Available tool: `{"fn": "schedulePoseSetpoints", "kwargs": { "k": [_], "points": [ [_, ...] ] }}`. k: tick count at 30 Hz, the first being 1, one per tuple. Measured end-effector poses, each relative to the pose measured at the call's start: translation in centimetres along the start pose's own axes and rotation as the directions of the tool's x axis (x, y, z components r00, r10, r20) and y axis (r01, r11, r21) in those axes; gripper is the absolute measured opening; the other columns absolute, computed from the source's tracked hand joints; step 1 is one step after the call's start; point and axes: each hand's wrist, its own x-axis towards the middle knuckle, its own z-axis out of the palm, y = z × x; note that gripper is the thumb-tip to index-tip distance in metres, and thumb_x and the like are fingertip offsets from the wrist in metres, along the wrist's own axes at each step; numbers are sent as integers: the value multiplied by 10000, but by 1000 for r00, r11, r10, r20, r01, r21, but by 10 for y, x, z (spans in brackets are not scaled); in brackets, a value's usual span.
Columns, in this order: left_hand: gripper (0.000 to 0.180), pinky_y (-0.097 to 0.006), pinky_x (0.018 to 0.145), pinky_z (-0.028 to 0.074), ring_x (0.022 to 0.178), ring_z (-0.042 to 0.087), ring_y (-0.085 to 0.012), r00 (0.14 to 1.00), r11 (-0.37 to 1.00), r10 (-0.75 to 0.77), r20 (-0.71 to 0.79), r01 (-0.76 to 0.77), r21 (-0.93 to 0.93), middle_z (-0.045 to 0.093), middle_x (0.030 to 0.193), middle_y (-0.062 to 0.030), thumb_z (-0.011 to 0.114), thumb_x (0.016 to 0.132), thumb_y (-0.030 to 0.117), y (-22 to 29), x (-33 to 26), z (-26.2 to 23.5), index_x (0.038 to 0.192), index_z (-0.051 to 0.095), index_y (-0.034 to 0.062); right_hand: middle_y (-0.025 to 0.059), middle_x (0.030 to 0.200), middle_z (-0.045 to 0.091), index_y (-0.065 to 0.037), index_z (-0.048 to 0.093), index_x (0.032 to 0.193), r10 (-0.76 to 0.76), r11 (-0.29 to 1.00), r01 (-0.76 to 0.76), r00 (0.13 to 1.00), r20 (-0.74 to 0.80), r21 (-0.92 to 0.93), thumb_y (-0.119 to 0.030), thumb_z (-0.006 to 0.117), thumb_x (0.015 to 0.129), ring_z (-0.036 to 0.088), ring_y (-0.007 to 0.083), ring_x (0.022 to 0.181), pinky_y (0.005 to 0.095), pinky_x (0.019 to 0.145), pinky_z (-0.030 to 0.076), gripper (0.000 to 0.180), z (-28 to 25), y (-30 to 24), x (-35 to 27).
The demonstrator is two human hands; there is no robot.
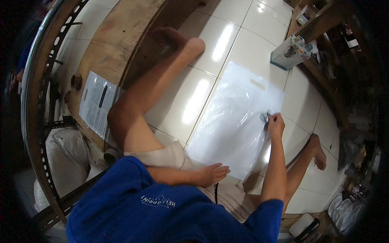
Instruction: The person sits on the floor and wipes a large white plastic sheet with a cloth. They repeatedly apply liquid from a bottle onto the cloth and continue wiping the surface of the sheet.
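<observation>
A white plastic bag (227, 121) with a punched handle slot lies flat on the tiled floor between my legs, its surface wrinkled and shiny. At the bag's right edge, my right hand (276, 124) pinches a small crumpled grey rag (266, 117), which touches the plastic. My left hand (214, 174) rests at my lap by the bag's near edge, fingers stretched out and holding nothing.
A printed plastic bag (97, 103) lies on the wooden bench (109, 36) at left, beside my knee. A stained translucent jerrycan (289, 52) stands at far right by cluttered shelving. White sacks (67, 156) sit behind the perforated metal frame (40, 93).
</observation>
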Motion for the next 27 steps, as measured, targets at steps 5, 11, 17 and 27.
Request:
{"fn": "schedulePoseSetpoints", "kwargs": {
  "k": [5,11,17,27],
  "points": [
    [588,-452,1169,154,1447,188,-277,997,997,-70,-27,69,-28,253,1547,-152,486,883,252,1,2,18,1392,393,-28,181,783,569,8,536,805,-36,999,32,992,122,34,-113,650,832,571,353,749,435,695,445,169,16,5,-102],
    [565,-456,1168,153,1445,194,-276,998,998,-43,-36,41,-56,290,1531,-150,468,894,260,1,-1,12,1377,416,-29,192,796,604,12,548,811,-29,998,26,998,-53,-53,-124,644,843,576,386,762,449,701,448,169,15,-4,-6],
    [521,-462,1170,145,1445,190,-277,996,998,-31,-82,26,-52,294,1530,-148,438,915,232,1,-1,18,1370,431,-21,167,736,616,1,567,804,35,999,-36,998,49,23,-135,674,824,602,362,702,424,668,475,175,-9,-6,7],
    [618,-468,1181,118,1454,157,-291,998,992,-49,-49,43,-118,246,1544,-172,512,843,245,4,-6,18,1377,398,-43,204,818,582,11,560,829,-139,990,139,990,1,-4,-153,611,866,562,397,791,466,720,436,176,42,-49,-52]
  ]
}}
